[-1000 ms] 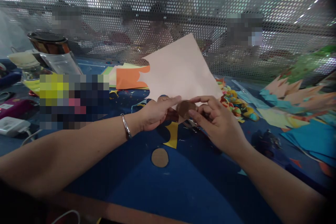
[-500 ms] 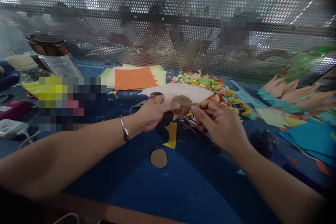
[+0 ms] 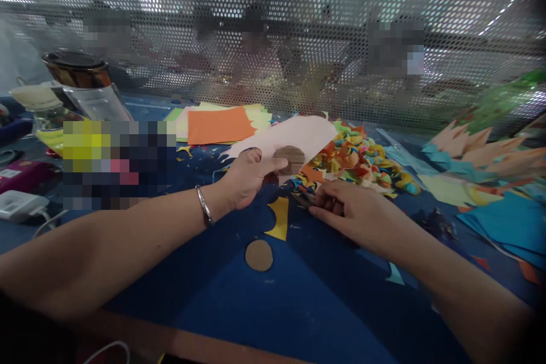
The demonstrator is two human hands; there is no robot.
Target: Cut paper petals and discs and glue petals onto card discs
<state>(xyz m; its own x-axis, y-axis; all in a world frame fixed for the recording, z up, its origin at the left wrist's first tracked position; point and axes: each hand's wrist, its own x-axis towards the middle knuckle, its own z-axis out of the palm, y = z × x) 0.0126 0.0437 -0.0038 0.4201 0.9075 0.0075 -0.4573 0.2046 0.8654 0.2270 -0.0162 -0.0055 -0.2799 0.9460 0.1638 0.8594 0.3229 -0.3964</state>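
My left hand [image 3: 249, 176] pinches a pale pink sheet of paper [image 3: 298, 135] with a round brown cardboard disc [image 3: 290, 160] pressed against it under the thumb. The paper's left edge is jagged. Low on the table, my right hand [image 3: 336, 205] curls its fingers around what looks like a pair of scissors [image 3: 303, 199]; only a dark metallic end shows, and the handles are hidden by the hand. A second cardboard disc [image 3: 259, 255] lies flat on the blue table in front of me. Between the hands is a yellow paper offcut [image 3: 279, 218] with a curved notch.
Behind the hands lie stacked coloured sheets [image 3: 217, 126] and a heap of paper scraps [image 3: 356, 151]. Blue sheets [image 3: 507, 222] and folded peach paper points [image 3: 486, 153] are at right. A clear bottle [image 3: 96, 96] and white charger [image 3: 21, 206] stand left. Perforated metal panel [image 3: 273, 79] behind.
My right hand has left the paper and moved down to the scissors on the table. In my left hand, the pink paper has tilted, its right end up.
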